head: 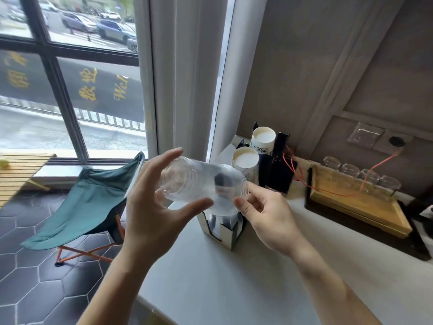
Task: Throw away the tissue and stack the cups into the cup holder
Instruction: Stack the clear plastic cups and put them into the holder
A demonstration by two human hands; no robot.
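A stack of clear plastic cups [199,184] lies on its side in the air above the white counter [234,266]. My left hand [152,207] grips its base end between thumb and fingers. My right hand [267,212] pinches the wide rims at the stack's right end. Right below stands the cup holder [222,227], a black and white slotted box with clear cups in its near slot. Two stacks of white paper cups [244,160] [263,138] rise from its slots further back. No tissue is in view.
A wooden tray [358,207] with several glass jars [360,174] sits at the right by the wall, with an orange cable [375,167] running to a wall socket. A green folding chair [91,198] stands on the tiled floor at the left, below the window.
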